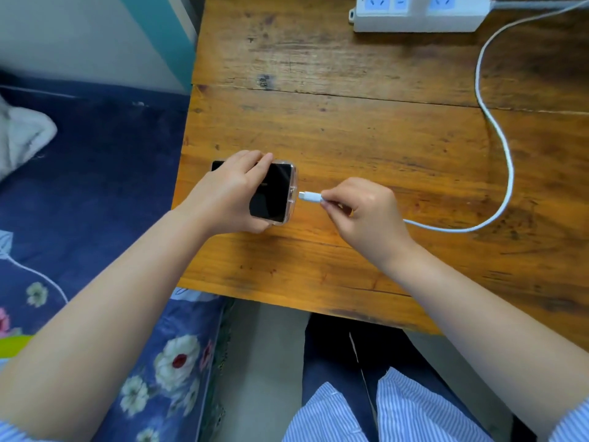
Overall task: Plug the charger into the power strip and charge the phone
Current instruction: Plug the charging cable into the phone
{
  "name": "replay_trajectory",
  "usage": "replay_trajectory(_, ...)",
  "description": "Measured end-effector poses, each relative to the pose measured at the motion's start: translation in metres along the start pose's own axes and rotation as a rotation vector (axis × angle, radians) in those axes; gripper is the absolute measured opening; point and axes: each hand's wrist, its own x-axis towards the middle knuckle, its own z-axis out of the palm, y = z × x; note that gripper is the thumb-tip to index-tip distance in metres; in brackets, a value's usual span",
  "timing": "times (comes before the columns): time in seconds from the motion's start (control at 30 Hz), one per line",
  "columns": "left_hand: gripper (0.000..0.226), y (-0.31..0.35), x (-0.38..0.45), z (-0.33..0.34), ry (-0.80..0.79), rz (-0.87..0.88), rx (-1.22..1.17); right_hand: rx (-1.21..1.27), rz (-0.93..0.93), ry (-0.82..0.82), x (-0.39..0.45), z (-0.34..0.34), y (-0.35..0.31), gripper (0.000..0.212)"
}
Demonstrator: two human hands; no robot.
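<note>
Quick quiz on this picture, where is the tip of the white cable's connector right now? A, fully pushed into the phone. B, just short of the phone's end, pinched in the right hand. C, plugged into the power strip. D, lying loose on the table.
B: the right hand pinches the connector with its metal tip just shy of the end of the phone, which the left hand steadies on the table.

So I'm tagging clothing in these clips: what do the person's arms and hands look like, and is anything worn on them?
Both forearms are bare from wrist to near the elbow. The left hand and right hand wear no gloves, and no rings, watch or bracelet show. Blue-and-white striped sleeve fabric appears only at the bottom corners, by the right elbow and faintly by the left. The fingernails look short and unpainted.
</note>
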Motion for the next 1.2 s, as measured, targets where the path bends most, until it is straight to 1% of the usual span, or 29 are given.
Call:
replay_trajectory(0.1, 0.098, 0.006, -0.002, 0.004, 0.008, 0.000, 0.012, -0.043, 0.001, 0.000, 0.004, -0.005, -0.009, 0.007)
replay_trajectory(0.2, 0.097, 0.010, -0.003, 0.007, 0.009, -0.017, 0.028, -0.114, 0.032, -0.034, 0.003, -0.005, -0.010, 0.006)
replay_trajectory(0.33, 0.096, 0.011, -0.001, 0.008, 0.013, -0.034, 0.038, -0.112, 0.076, -0.073, -0.002, 0.001, -0.011, 0.006)
replay_trajectory(0.6, 0.097, 0.015, -0.001, 0.012, -0.006, -0.056, 0.060, -0.153, 0.143, -0.120, -0.001, 0.009, -0.008, 0.016)
replay_trajectory(0.73, 0.095, 0.020, -0.002, 0.014, 0.015, -0.082, 0.067, -0.190, 0.150, -0.141, -0.002, 0.009, -0.004, 0.017)
replay_trajectory(0.8, 0.095, 0.022, -0.002, 0.016, 0.027, -0.095, 0.064, -0.191, 0.143, -0.136, -0.002, 0.008, -0.004, 0.015)
replay_trajectory(0.87, 0.096, 0.024, -0.002, 0.017, 0.033, -0.099, 0.058, -0.201, 0.096, -0.143, -0.005, 0.007, -0.009, 0.006)
replay_trajectory(0.93, 0.096, 0.025, -0.003, 0.018, 0.030, -0.097, 0.062, -0.201, 0.068, -0.148, -0.011, 0.008, -0.013, 0.010)
replay_trajectory(1.0, 0.095, 0.026, -0.005, 0.019, 0.033, -0.088, 0.059, -0.164, 0.060, -0.157, -0.014, 0.009, -0.011, 0.008)
replay_trajectory(1.1, 0.094, 0.027, -0.008, 0.018, 0.051, -0.084, 0.043, -0.047, 0.085, -0.094, -0.012, 0.005, -0.004, 0.004)
replay_trajectory(1.2, 0.095, 0.026, -0.009, 0.016, 0.062, -0.075, 0.024, 0.005, 0.029, -0.042, -0.011, 0.003, -0.003, 0.002)
